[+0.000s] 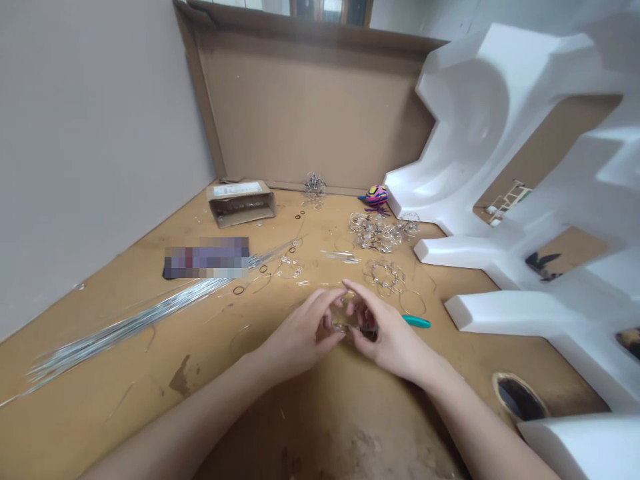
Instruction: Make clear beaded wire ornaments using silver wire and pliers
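Observation:
My left hand [305, 330] and my right hand [383, 330] meet over the middle of the brown table [150, 400]. Both have their fingers curled in a pinch around a small wire piece [344, 325] held between them. A tool with a teal handle [416, 322] pokes out from under my right hand, and I cannot tell whether the hand grips it. Small wire rings [384, 275] lie just beyond my fingers.
A long bundle of straight silver wires [135, 323] lies to the left. A small cardboard box [241, 202], more wire-ring clusters [377, 232] and a colourful toy [377, 195] sit further back. Large white foam blocks [525, 173] crowd the right. A cardboard sheet [310, 107] stands behind.

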The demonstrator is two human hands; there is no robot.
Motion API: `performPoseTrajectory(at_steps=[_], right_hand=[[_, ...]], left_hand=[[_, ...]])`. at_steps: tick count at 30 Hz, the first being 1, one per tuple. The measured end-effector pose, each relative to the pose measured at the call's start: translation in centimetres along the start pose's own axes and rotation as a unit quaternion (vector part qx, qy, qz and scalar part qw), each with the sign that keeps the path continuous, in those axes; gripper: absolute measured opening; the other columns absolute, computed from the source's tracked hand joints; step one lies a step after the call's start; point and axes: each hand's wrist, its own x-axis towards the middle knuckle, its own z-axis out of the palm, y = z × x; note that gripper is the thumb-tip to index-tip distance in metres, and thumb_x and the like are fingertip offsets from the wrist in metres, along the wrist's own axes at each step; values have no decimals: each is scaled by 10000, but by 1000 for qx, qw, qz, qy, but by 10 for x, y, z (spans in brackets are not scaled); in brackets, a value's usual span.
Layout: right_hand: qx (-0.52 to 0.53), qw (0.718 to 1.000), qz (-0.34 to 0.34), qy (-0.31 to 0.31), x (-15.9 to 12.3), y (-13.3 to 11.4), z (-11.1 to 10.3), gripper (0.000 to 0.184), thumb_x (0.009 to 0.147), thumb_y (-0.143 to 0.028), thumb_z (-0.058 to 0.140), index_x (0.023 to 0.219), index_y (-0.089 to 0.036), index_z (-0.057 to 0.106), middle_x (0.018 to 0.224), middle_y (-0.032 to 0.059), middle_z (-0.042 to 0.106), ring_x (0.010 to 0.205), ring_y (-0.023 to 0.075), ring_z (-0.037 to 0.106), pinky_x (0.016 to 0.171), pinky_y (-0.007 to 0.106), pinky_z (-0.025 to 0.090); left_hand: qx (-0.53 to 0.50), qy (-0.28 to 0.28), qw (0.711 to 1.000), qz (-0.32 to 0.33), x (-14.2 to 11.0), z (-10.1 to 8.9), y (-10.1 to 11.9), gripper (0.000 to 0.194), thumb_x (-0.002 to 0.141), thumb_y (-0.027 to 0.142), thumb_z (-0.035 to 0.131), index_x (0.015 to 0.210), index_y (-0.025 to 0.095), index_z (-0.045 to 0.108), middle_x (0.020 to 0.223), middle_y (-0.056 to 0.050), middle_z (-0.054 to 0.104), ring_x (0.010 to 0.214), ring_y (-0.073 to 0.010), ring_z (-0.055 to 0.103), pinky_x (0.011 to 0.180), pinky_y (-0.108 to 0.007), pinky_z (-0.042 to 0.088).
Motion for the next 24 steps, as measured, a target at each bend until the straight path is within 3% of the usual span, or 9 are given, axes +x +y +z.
performPoseTrajectory(at_steps=[6, 10, 14, 17, 21, 24], right_hand=[[128, 990, 20, 53, 2, 3, -11, 670, 739, -73, 486, 1328, -297, 258, 915, 11, 507, 647, 97, 451, 635, 253, 427], [194, 978, 39, 66, 3, 2, -16, 615, 761, -95, 480, 1310, -283, 278, 889, 10, 509, 680, 102, 467, 633, 247, 421], [218, 972, 46, 74, 3, 3, -16, 596, 769, -119, 495, 1306, -278, 293, 894, 18, 512, 696, 108, 475, 627, 249, 420], [221, 971, 44, 81, 4, 3, -15, 582, 773, -133, 504, 1301, -268, 301, 894, 25, 514, 700, 112, 474, 625, 253, 424], [207, 974, 21, 85, 4, 4, -13, 581, 781, -118, 488, 1305, -271, 288, 900, 27, 512, 710, 114, 470, 643, 264, 427], [150, 984, -2, 92, 3, 4, -10, 613, 780, -96, 473, 1323, -288, 264, 913, 26, 503, 697, 114, 470, 655, 277, 436]], left_hand=[[21, 61, 997, 36, -2, -8, -1, 481, 812, 215, 499, 1267, 239, 347, 962, -48, 478, 791, -147, 480, 747, -295, 444], [-14, 108, 994, 2, -3, -8, -2, 387, 850, 186, 407, 1232, 234, 374, 940, -48, 470, 787, -143, 486, 631, -239, 439], [-22, 113, 993, -19, -3, -8, -2, 345, 863, 227, 418, 1207, 226, 394, 949, -48, 469, 786, -138, 487, 642, -240, 445], [-18, 95, 995, -17, -3, -7, -2, 428, 838, 312, 492, 1238, 237, 360, 1023, -65, 468, 808, -150, 494, 663, -263, 463], [0, 89, 995, 32, -3, -4, -4, 662, 750, 351, 616, 1309, 252, 275, 1222, -102, 400, 981, -199, 484, 849, -346, 444], [18, 68, 997, 16, -3, 0, -7, 789, 713, 372, 651, 1354, 276, 200, 1290, -109, 361, 1054, -223, 465, 906, -386, 424]])
